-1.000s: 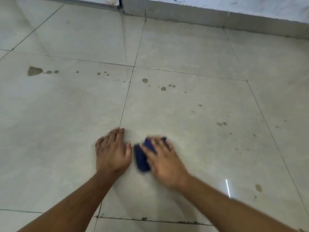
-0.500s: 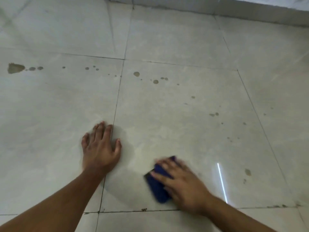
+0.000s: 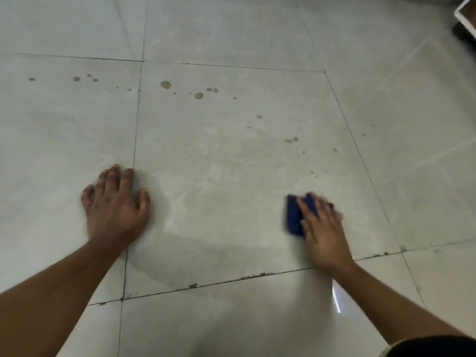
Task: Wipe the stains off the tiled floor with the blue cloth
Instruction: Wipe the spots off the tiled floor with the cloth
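Observation:
My right hand [image 3: 325, 233] presses the folded blue cloth [image 3: 293, 217] flat against the pale tiled floor [image 3: 219, 163], near the right edge of the centre tile; most of the cloth is hidden under the fingers and the hand is motion-blurred. My left hand [image 3: 116, 207] rests palm-down with fingers spread on the floor, across the grout line to the left. A trail of brown stains [image 3: 198, 95] runs across the tiles farther away, with smaller spots [image 3: 291, 139] up and to the right of the cloth.
Dirty grout lines [image 3: 257, 275] run below my hands. A dark object with a white frame [image 3: 466, 24] sits at the top right corner. A bright light reflection [image 3: 336, 300] streaks the near tile by my right forearm.
My right hand slid the blue cloth from beside my left hand out to the right across the tile. The left hand stayed planted. The view shifted, and the wall base left the frame.

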